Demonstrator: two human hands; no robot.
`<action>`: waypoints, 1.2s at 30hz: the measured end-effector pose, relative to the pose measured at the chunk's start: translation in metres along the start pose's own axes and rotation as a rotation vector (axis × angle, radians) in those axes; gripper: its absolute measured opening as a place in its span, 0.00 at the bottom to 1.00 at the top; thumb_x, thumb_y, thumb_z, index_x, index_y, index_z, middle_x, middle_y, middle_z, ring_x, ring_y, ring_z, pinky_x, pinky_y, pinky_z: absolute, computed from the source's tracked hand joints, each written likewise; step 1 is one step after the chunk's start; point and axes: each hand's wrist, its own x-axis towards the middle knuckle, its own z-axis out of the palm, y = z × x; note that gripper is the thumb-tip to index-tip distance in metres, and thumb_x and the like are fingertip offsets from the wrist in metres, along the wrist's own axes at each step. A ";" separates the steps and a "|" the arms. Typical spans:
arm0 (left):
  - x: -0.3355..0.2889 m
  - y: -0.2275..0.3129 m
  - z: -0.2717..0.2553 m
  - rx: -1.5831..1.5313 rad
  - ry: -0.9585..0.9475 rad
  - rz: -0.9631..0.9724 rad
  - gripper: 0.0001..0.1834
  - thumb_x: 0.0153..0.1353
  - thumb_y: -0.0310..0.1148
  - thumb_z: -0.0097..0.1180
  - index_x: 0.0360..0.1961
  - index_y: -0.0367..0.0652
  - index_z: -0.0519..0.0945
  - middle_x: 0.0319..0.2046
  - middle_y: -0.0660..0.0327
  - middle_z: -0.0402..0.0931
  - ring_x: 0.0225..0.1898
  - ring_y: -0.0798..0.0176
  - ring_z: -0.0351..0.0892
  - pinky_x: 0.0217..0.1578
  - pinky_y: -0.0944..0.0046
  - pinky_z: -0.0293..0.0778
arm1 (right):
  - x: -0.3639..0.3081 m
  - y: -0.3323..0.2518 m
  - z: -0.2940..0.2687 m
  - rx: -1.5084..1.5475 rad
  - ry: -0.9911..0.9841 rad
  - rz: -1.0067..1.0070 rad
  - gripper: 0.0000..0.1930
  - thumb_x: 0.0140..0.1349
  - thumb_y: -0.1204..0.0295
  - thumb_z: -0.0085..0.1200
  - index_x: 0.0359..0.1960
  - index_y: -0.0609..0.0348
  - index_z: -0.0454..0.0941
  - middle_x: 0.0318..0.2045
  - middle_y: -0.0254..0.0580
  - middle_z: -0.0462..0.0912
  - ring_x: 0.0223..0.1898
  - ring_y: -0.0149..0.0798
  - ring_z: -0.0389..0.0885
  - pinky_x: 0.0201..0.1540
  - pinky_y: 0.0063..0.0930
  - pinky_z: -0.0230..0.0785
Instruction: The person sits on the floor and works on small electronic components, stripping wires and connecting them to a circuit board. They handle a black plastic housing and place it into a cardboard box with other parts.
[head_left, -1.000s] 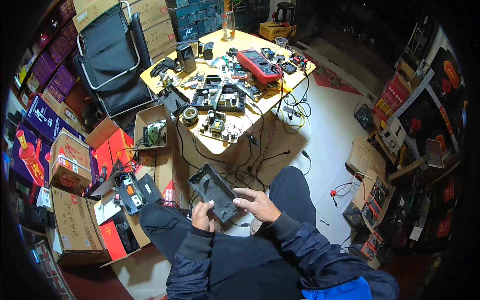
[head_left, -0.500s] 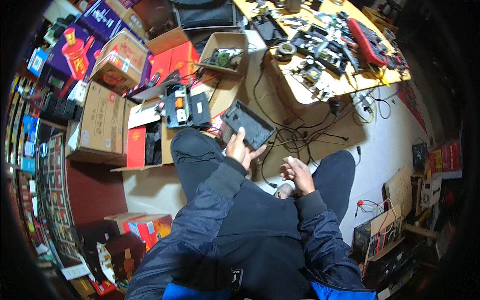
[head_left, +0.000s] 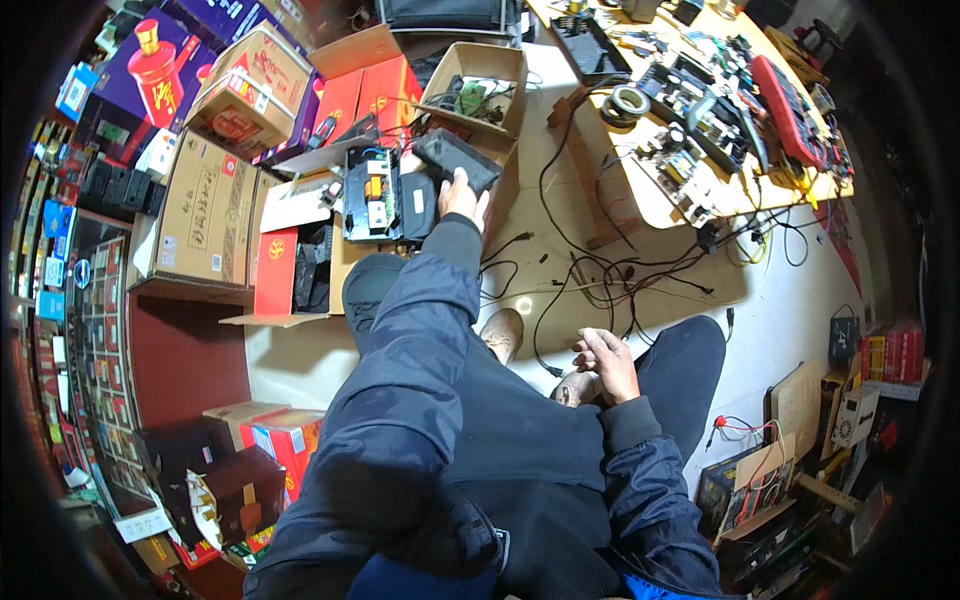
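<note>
My left hand (head_left: 465,200) reaches forward and grips the near edge of a shallow black plastic casing half (head_left: 455,158). The casing is tilted over the open cardboard boxes. Just left of it, an opened black device (head_left: 372,200) with orange and white parts inside rests on a box. My right hand (head_left: 608,365) hovers above my lap near my right knee, its fingers loosely bent and apart from the thumb, with nothing visible in it.
A wooden table (head_left: 640,190) at the far right bears circuit boards, a tape roll (head_left: 626,104) and a red case (head_left: 790,110). Black cables (head_left: 610,280) tangle on the floor below. Cartons (head_left: 205,215) stack at left; a small open box (head_left: 500,75) holds green scraps.
My left arm has stretched forward, carrying the casing half from above my knees to the boxes. My right hand has hardly moved. The view has shifted slightly.
</note>
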 end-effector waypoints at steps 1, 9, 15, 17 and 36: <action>0.011 -0.003 -0.003 0.099 0.028 0.064 0.15 0.77 0.45 0.51 0.56 0.49 0.73 0.51 0.58 0.79 0.48 0.56 0.82 0.48 0.51 0.84 | 0.002 0.001 0.000 -0.018 0.017 0.012 0.21 0.72 0.58 0.59 0.52 0.66 0.80 0.36 0.40 0.84 0.32 0.30 0.82 0.36 0.25 0.75; -0.024 -0.053 0.001 0.532 -0.136 0.068 0.28 0.60 0.31 0.61 0.61 0.38 0.70 0.52 0.45 0.71 0.54 0.49 0.74 0.57 0.52 0.71 | 0.016 0.003 0.010 -0.028 -0.034 0.035 0.15 0.75 0.62 0.55 0.49 0.64 0.79 0.31 0.33 0.81 0.28 0.27 0.78 0.33 0.22 0.71; -0.146 0.004 0.022 0.786 -0.498 0.384 0.26 0.56 0.40 0.66 0.52 0.33 0.81 0.47 0.42 0.81 0.50 0.49 0.82 0.55 0.55 0.77 | 0.021 0.000 0.019 -0.135 -0.002 0.013 0.16 0.75 0.58 0.55 0.50 0.59 0.80 0.32 0.31 0.83 0.27 0.25 0.79 0.30 0.19 0.67; -0.182 0.018 0.007 0.832 -0.679 0.527 0.22 0.60 0.43 0.66 0.51 0.40 0.84 0.48 0.50 0.81 0.47 0.55 0.81 0.53 0.57 0.77 | 0.022 0.000 0.019 -0.128 -0.004 -0.009 0.15 0.76 0.58 0.54 0.50 0.57 0.81 0.31 0.30 0.83 0.26 0.23 0.77 0.27 0.17 0.61; -0.223 -0.044 -0.028 1.454 -1.319 0.411 0.25 0.60 0.51 0.60 0.43 0.37 0.84 0.38 0.44 0.85 0.43 0.40 0.85 0.46 0.45 0.79 | 0.024 0.025 -0.008 -0.123 0.079 -0.070 0.13 0.65 0.76 0.50 0.49 0.64 0.80 0.39 0.40 0.85 0.36 0.33 0.83 0.39 0.26 0.76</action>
